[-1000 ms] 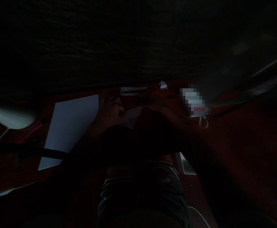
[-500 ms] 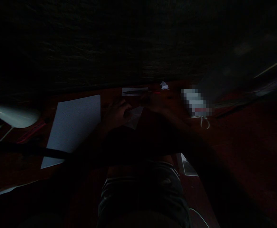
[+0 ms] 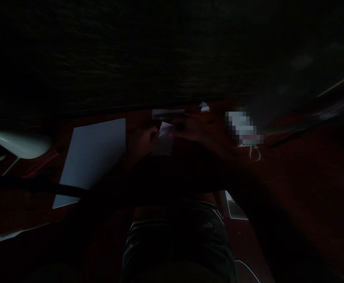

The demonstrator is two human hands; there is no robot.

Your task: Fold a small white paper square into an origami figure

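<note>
The scene is very dark. A small piece of white paper (image 3: 163, 146) stands tilted between my two hands, its upper part brighter than the rest. At its left edge, my left hand (image 3: 144, 139) is closed with the fingertips on the paper. My right hand (image 3: 188, 130) pinches the paper from the right, its fingers partly lost in shadow. Just beyond the hands lies a narrow strip of white paper (image 3: 174, 112), with a dark slim object across it. A big white sheet (image 3: 97, 151) lies left of my left hand.
A crumpled paper scrap (image 3: 204, 107) lies at the back of the reddish-brown table (image 3: 62, 137). To the right is a blurred-out pale item (image 3: 241, 125) with a white cord loop (image 3: 255, 153). A white cone-shaped object (image 3: 24, 144) and a red item (image 3: 42, 163) are at left.
The small paper has been turned and raised, its top edge now standing up between the fingers. My left hand has closed in on it, and my right fingers have come down to its edge.
</note>
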